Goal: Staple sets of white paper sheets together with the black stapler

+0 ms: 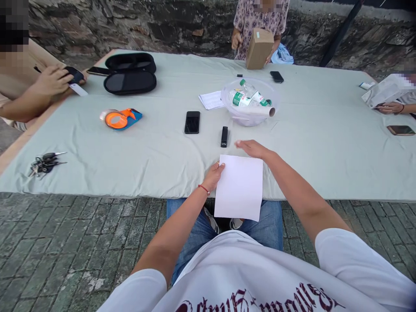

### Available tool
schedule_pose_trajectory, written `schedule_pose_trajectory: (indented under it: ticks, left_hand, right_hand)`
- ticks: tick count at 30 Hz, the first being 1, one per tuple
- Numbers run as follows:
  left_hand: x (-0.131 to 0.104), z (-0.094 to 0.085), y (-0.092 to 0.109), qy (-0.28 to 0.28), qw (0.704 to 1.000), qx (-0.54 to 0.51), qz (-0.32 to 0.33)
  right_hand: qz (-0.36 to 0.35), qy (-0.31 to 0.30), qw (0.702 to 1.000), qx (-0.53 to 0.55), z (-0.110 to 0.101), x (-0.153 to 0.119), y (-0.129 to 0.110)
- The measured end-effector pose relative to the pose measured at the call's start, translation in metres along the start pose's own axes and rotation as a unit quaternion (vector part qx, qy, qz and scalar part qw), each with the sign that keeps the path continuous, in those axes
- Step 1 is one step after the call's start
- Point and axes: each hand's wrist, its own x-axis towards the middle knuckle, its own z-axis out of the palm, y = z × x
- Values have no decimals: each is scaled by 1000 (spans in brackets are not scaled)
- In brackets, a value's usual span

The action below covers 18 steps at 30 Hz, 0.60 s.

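A blank white sheet of paper (239,187) hangs over the near edge of the cloth-covered table (325,143), above my lap. My left hand (213,175) pinches the sheet's upper left edge. My right hand (252,148) hovers flat with fingers spread just beyond the sheet's top edge, holding nothing. A small black device (224,136) and a black phone (192,121) lie a little further out.
A clear bowl (249,104) holds bottles and a cardboard tube. An orange tape dispenser (119,118), keys (45,163), a black case (130,73) and folded paper (211,99) lie on the cloth. Other people sit left, right and opposite; one holds a cardboard box (259,48).
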Motion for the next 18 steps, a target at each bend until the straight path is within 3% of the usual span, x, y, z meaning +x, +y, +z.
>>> schedule_pose_trajectory:
  ticks: [2, 5, 8, 12, 18]
  left_hand:
    - [1, 0, 0, -1, 1000, -3, -1]
    - [2, 0, 0, 4, 1000, -12, -13]
    - [2, -2, 1, -7, 999, -26, -21]
    - [1, -4, 3, -10, 998, -32, -48]
    - [1, -4, 6, -18, 998, -31, -46]
  right_hand:
    - [-39, 24, 999, 0, 12, 2, -4]
    - [-53, -52, 997, 1, 30, 3, -10]
    - [-52, -21, 998, -19, 42, 4, -16]
    - [-58, -56, 994, -74, 50, 7, -24]
    - [-56, -30, 997, -40, 52, 20, -37]
